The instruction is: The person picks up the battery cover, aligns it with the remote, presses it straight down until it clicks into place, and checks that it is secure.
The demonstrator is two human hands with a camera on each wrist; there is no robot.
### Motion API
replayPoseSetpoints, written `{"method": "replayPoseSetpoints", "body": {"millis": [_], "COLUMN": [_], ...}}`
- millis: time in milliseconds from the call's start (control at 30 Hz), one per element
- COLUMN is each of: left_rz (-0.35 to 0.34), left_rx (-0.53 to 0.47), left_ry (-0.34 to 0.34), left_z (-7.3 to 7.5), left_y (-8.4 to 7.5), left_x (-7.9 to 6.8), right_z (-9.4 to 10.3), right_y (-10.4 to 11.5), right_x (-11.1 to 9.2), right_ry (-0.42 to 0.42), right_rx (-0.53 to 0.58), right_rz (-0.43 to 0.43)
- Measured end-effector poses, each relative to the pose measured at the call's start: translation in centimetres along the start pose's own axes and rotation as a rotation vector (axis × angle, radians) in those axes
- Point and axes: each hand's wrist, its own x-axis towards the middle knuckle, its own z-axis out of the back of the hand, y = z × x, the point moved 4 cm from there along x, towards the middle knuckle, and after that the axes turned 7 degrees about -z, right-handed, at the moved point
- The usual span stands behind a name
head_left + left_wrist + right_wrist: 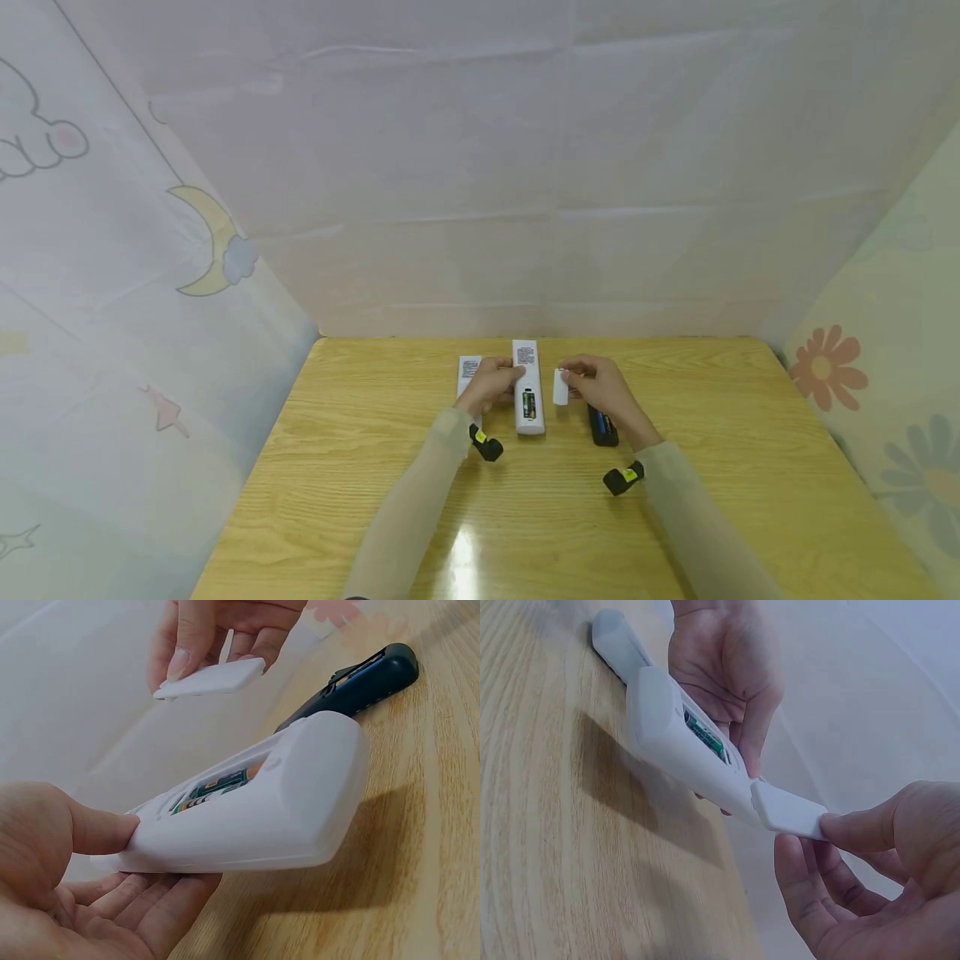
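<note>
shows on table (300, 483): black remote (603, 428), second white remote (468, 367) partly hidden by left hand (491, 384) | clamps battery-loaded white remote (527, 379) in that hand | pinches white cover (560, 388) in right hand (602, 387)

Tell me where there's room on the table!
Bare table lies left of the left sleeve, right of the right sleeve, and between them. The middle's crowded: left hand, resting white remote, held white remote, battery cover, right hand, black remote.

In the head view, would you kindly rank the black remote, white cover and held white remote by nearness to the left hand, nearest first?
1. Held white remote: in the left hand.
2. White cover: right of it.
3. Black remote: farthest right.
</note>
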Motion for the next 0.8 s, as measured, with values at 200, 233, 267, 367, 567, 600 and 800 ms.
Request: {"method": "replayPoseSetpoints", "body": {"millis": [200,233,267,367,567,600,800], "left_rz": [-0.008,-0.008,-0.007,-0.007,-0.005,-0.004,-0.007], "left_rx": [-0.009,-0.008,-0.012,-0.015,-0.029,-0.033,-0.030], "left_ry": [0.008,0.009,0.007,0.006,0.004,0.004,0.004], "left_z": [-0.1,-0.1,-0.2,-0.2,-0.2,-0.2,-0.1], "left_y": [0.2,0.2,0.2,0.1,0.1,0.1,0.3], "left_x": [0.1,0.1,0.1,0.1,0.0,0.0,-0.1], "right_z": [-0.2,-0.2,-0.3,-0.4,-0.5,-0.5,-0.8], "right_y": [0.3,0.3,0.4,0.7,0.9,0.9,1.2], "right_x": [-0.1,-0.1,-0.2,-0.2,-0.2,-0.2,-0.4], "right_ry": [0.003,0.003,0.005,0.006,0.003,0.003,0.024], "right_rx": [0.006,0.010,0.013,0.017,0.021,0.027,0.031], "right_rz": [0.006,0.005,0.007,0.008,-0.005,-0.009,0.009]}}
